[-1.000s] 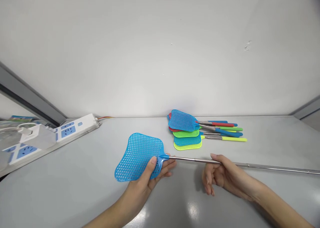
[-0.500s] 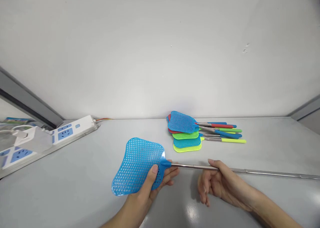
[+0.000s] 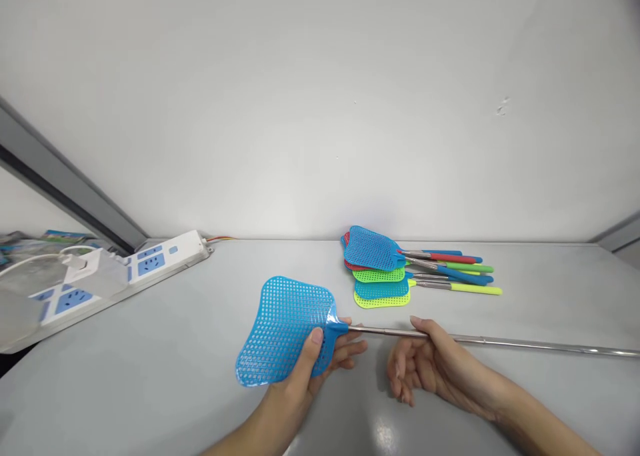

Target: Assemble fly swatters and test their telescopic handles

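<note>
A blue fly swatter (image 3: 287, 326) with a perforated head and a long, extended metal rod lies across both hands above the table. My left hand (image 3: 305, 373) grips the head near its neck, thumb on top and fingers underneath. Further right, my right hand (image 3: 440, 369) has the rod between thumb and index finger, its other fingers loosely curled below. The rod runs out of the right edge of the view, so its handle end is hidden. Behind, a pile of fly swatters (image 3: 377, 249) in blue, red, green and yellow lies with handles pointing right.
On the left stands a white power strip (image 3: 183, 253) with a plug and cable in it. A pale wall (image 3: 320, 109) rises behind the grey table (image 3: 150, 376). At far left a grey metal frame post (image 3: 70, 176) slants down to the table.
My right hand has slid slightly left along the rod, closer to the swatter's head. The left hand keeps its hold. The whole view has shifted a little to the left.
</note>
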Motion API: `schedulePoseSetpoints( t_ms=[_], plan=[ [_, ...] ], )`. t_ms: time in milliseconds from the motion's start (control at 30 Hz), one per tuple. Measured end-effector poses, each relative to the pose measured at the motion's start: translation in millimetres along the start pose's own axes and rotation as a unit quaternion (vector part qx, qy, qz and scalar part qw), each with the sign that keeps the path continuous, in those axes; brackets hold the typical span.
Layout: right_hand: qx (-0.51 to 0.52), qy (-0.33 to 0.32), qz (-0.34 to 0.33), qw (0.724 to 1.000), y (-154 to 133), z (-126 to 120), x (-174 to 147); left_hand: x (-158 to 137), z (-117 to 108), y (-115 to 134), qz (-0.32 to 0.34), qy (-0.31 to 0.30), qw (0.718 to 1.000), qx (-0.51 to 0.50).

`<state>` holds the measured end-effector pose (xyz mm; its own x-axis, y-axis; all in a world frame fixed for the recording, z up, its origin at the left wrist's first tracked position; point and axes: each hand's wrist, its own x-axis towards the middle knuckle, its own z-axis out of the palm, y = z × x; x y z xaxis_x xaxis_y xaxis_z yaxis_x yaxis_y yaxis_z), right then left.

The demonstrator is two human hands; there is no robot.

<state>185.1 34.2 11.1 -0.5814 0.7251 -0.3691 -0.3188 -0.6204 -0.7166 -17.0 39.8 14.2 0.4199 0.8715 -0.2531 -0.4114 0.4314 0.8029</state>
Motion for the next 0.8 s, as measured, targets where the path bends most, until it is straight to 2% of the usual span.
schedulePoseSetpoints(
  t_ms=[200, 367, 567, 800],
  plan=[
    [-0.047, 0.052, -0.142, 0.987, 0, 10, 20, -1, 0, -7, 0.055, 0.058, 0.997, -0.006],
    [-0.033, 0.062, -0.154, 0.986, 6, 18, 36, -2, -3, -6, 0.113, 0.118, 0.986, 0.015],
    [-0.007, 0.083, -0.194, 0.977, 14, 13, 36, 4, -5, -3, 0.075, 0.097, 0.992, 0.018],
    [0.002, 0.116, -0.176, 0.977, 13, 12, 37, 6, -6, -7, 0.081, 0.102, 0.990, 0.057]
  ],
)
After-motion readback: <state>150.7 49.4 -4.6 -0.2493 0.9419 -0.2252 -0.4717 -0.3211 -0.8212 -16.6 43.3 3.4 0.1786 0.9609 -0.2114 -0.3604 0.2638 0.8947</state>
